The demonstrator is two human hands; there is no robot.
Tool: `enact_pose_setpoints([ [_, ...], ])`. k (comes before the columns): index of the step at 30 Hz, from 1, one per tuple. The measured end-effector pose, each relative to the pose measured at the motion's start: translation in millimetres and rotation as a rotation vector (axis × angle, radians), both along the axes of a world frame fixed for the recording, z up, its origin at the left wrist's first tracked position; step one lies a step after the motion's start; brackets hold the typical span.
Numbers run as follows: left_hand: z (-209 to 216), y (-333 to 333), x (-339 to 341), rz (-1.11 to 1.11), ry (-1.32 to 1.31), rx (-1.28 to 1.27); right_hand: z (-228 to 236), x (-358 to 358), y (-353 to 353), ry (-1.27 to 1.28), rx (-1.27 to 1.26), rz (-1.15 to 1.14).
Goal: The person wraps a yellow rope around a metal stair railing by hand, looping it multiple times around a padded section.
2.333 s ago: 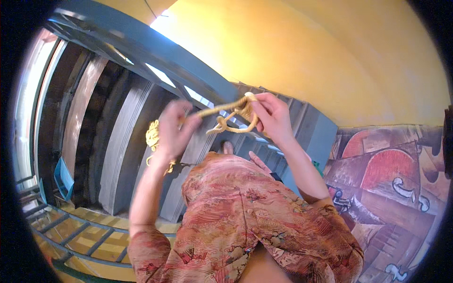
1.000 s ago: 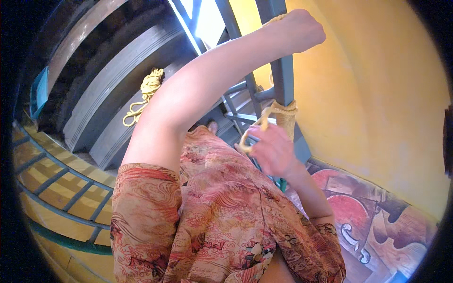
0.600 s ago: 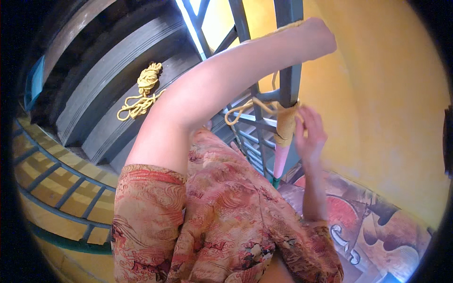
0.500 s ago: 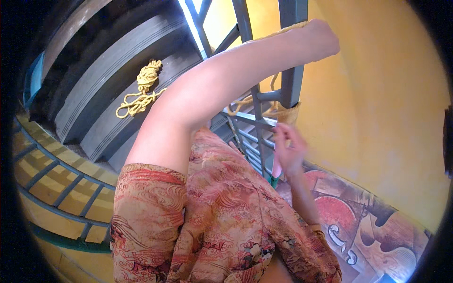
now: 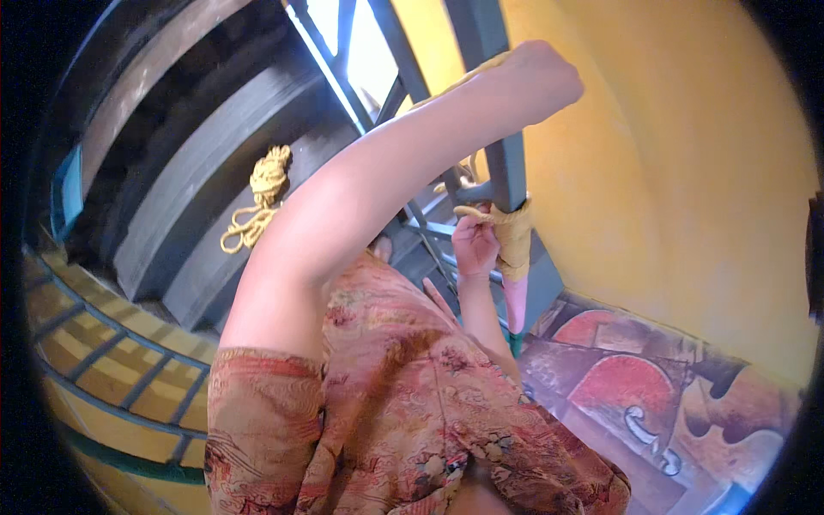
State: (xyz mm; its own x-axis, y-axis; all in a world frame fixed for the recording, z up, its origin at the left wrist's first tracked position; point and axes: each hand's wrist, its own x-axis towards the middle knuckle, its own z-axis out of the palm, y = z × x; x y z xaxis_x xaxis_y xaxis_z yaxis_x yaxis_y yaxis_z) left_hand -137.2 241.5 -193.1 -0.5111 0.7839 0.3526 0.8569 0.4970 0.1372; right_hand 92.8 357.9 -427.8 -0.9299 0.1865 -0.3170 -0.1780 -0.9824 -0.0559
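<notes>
My left arm crosses the picture, and my left hand [image 5: 549, 81] is closed like a fist beside the blue-grey post [image 5: 508, 163]. Yellow rope [image 5: 481, 69] runs along the far side of that forearm up to the hand; its fingers are mostly hidden. Lower down, my right hand [image 5: 476, 245] pinches a strand of the same rope against the post. Tight turns of yellow rope wrap [image 5: 515, 239] the post there, above a pink band [image 5: 515, 300] and a green band [image 5: 516, 341]. A loose bundle of yellow rope [image 5: 269, 176] lies on a stair step, partly behind my arm.
Grey curved stair steps [image 5: 206, 163] rise at the left. A curved railing [image 5: 107, 343] stands at the lower left. Yellow wall [image 5: 669, 172] borders the post on the right, with a painted floor surface [image 5: 618, 403] below. Railing bars [image 5: 403, 51] cross behind my arm.
My right hand has moved left and up from beside the post onto the rope. The view has shifted, and the left hand stays closed near the post.
</notes>
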Motion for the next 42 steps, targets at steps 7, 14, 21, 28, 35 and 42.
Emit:
enact_pose_setpoints([
  [7, -4.7, 3.1, -3.5, 0.049, 0.016, -0.087, -32.3, -24.6, 1.9, 0.446, -0.285, 0.083],
  [14, 10.1, 11.3, 7.7, 0.166, -0.052, -0.264, -65.0, -35.0, 18.3, 0.179, 0.211, -0.018],
  [21, 11.9, 5.1, 9.9, 0.26, -0.111, -0.129, -39.8, -23.1, -8.5, 0.121, 0.532, 0.057],
  [28, 11.5, 20.9, 5.8, 0.22, -0.012, -0.215, -22.4, -15.3, -26.6, 0.103, 0.186, -0.197],
  [35, 5.6, 10.2, 4.7, 0.219, -0.03, -0.179, -22.2, -12.7, -41.5, -0.014, -0.013, -0.244],
  [42, 4.0, 3.2, 2.4, 0.202, -0.025, -0.181, 24.9, 40.6, -59.4, -0.382, 0.7, 0.302],
])
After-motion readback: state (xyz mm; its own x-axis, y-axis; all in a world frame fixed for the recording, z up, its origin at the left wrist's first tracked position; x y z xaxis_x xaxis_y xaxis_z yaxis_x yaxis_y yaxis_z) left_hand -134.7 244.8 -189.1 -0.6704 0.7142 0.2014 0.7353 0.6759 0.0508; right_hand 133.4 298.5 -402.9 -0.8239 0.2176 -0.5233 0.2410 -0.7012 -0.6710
